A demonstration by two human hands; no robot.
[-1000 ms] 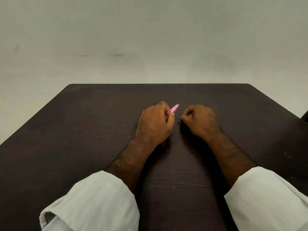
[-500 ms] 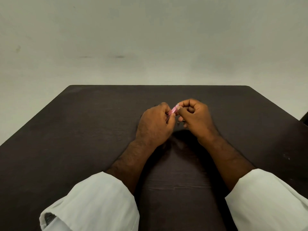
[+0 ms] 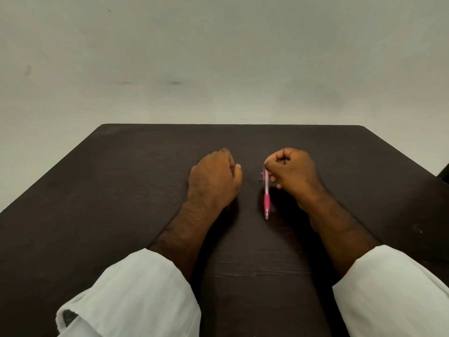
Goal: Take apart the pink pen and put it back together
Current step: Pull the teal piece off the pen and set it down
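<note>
The pink pen (image 3: 266, 190) hangs upright from my right hand (image 3: 295, 173), tip pointing down toward me, with a clear barrel and a darker pink grip near the tip. My right hand pinches its upper end between thumb and fingers. A small part, possibly the clip (image 3: 261, 176), shows beside the barrel. My left hand (image 3: 213, 181) rests curled on the dark table (image 3: 121, 190) to the pen's left, apart from it. Its fingers are closed and I cannot see anything in them.
The dark brown table spans the whole lower view, with its far edge against a plain pale wall (image 3: 218, 57). White sleeves (image 3: 136, 293) cover both forearms near the bottom. A dark object (image 3: 444, 172) shows at the right edge.
The pen has passed from my left hand to my right. The hands, which met at the middle, have drawn apart, and the pen has swung from tilted away to hanging tip down.
</note>
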